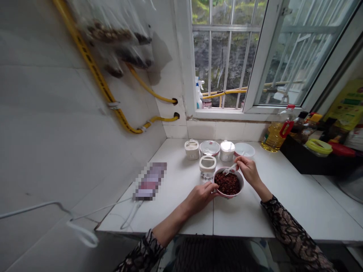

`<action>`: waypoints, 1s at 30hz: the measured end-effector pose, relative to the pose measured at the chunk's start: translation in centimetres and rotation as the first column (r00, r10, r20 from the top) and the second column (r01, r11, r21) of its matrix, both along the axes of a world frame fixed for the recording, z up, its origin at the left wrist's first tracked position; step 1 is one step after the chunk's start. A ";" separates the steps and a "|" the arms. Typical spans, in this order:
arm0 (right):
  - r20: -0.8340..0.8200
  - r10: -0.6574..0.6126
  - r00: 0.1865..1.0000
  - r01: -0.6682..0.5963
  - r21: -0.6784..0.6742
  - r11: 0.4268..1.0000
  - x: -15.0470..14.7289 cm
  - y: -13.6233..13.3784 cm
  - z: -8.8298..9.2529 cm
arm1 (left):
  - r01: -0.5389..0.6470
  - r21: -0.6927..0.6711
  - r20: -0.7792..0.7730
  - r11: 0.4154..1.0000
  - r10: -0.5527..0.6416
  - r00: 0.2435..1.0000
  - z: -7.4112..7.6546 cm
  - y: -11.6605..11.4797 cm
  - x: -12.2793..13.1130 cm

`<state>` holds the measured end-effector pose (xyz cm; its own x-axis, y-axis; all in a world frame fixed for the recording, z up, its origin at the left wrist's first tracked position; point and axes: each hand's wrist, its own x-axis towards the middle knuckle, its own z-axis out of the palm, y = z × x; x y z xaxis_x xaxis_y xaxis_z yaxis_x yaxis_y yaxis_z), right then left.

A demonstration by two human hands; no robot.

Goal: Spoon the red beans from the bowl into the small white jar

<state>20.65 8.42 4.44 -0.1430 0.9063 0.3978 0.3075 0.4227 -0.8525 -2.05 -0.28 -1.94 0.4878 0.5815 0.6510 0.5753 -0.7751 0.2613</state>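
**Holding a small spoon (231, 167) in a bowl (228, 196) of dark red flakes (227, 185)**

Steadying the bowl near the middle of the desk (241, 221), between the front and back edges, with the left hand (198, 196): clamping its fingers on the left side, thumb at the rim, the others against the outer wall. Pinching the spoon's handle with the right hand (248, 170), fingers together, just beyond the bowl's far rim. Judging from this hold, probably scooping or stirring; not telling clearly, at this size, whether carrying any flakes. Calling next, by the look of it, for a firm left grip and a level spoon, so as not to spill toward the jar (207, 174) standing just beside the bowl, on its far left.

Pointing the scoop end leftward over the flakes, toward the desk's left edge and slightly toward the front; aiming the handle end rightward, toward the back edge. Running the spoon's long axis slantwise across the bowl. Showing no long axis in the bowl itself, being round, but facing its mouth upward.
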 end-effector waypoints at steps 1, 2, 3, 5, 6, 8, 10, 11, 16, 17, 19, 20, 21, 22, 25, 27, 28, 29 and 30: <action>-0.004 -0.002 1.000 0.002 -0.010 1.000 0.0 0.0 0.0 | -0.004 -0.003 0.000 1.000 0.004 1.000 0.0 0.0 0.0; -0.009 -0.003 1.000 0.003 -0.015 1.000 0.0 0.1 0.0 | -0.006 -0.006 -0.004 1.000 0.006 1.000 0.0 0.0 0.0; -0.013 -0.006 1.000 0.006 -0.016 1.000 0.0 0.1 -0.1 | -0.011 -0.008 -0.006 1.000 0.011 1.000 0.0 0.0 0.0; -0.021 -0.017 1.000 0.017 -0.010 1.000 0.0 0.2 -0.2 | -0.015 0.001 -0.009 1.000 0.015 1.000 0.0 0.0 0.1; -0.024 -0.021 0.999 0.021 -0.013 1.000 0.0 0.3 -0.3 | -0.014 0.007 -0.009 1.000 0.014 1.000 0.0 0.0 0.1; -0.038 -0.024 0.999 0.022 -0.050 0.998 0.0 0.4 -0.5 | -0.009 0.013 -0.009 1.000 0.009 1.000 0.1 0.0 0.1; -0.089 -0.026 0.996 0.014 -0.130 0.991 0.0 0.7 -0.6 | -0.003 0.014 -0.007 1.000 0.003 1.000 0.1 0.0 0.0; -0.136 -0.028 0.990 0.003 -0.183 0.983 0.1 0.8 -0.7 | -0.002 0.012 -0.006 1.000 0.002 1.000 0.1 0.0 0.0; -0.336 -0.041 0.941 -0.077 -0.332 0.940 0.4 1.4 -0.4 | -0.006 0.009 0.002 1.000 0.006 1.000 0.0 0.1 0.1; -0.345 -0.036 0.938 -0.086 -0.332 0.939 0.3 1.4 -0.2 | -0.006 0.013 0.002 1.000 0.006 1.000 0.0 0.1 0.1; -0.360 -0.020 0.933 -0.103 -0.321 0.941 -0.2 1.3 0.2 | -0.007 0.019 0.000 1.000 0.007 1.000 0.1 0.1 0.1; -0.363 -0.007 0.932 -0.112 -0.306 0.945 -0.6 1.1 0.4 | -0.009 0.021 -0.001 1.000 0.009 1.000 0.1 0.1 0.1; -0.358 0.008 0.934 -0.116 -0.279 0.953 -1.1 0.9 0.7 | -0.011 0.021 -0.004 1.000 0.012 1.000 0.1 0.1 0.1; -0.339 0.025 0.941 -0.111 -0.237 0.965 -1.6 0.6 0.9 | -0.015 0.020 -0.006 1.000 0.015 1.000 0.1 0.1 0.1; -0.167 0.067 0.984 -0.064 0.021 0.998 -3.3 -0.4 1.2 | -0.021 0.032 -0.005 0.999 0.021 1.000 -0.1 0.1 0.2; 0.023 0.099 0.995 -0.102 0.237 0.966 -4.0 -1.0 1.2 | -0.025 0.044 -0.010 0.999 0.026 1.000 -0.1 0.2 0.2; 0.112 0.114 0.987 -0.145 0.313 0.939 -4.2 -1.2 1.1 | -0.028 0.046 -0.017 0.999 0.028 0.999 -0.1 0.2 0.2; 0.179 0.127 0.976 -0.185 0.358 0.915 -4.3 -1.3 1.1 | -0.032 0.045 -0.024 0.998 0.033 0.999 -0.1 0.2 0.2; 0.214 0.135 0.967 -0.208 0.374 0.904 -4.2 -1.4 1.1 | -0.037 0.040 -0.031 0.998 0.038 0.999 -0.1 0.1 0.2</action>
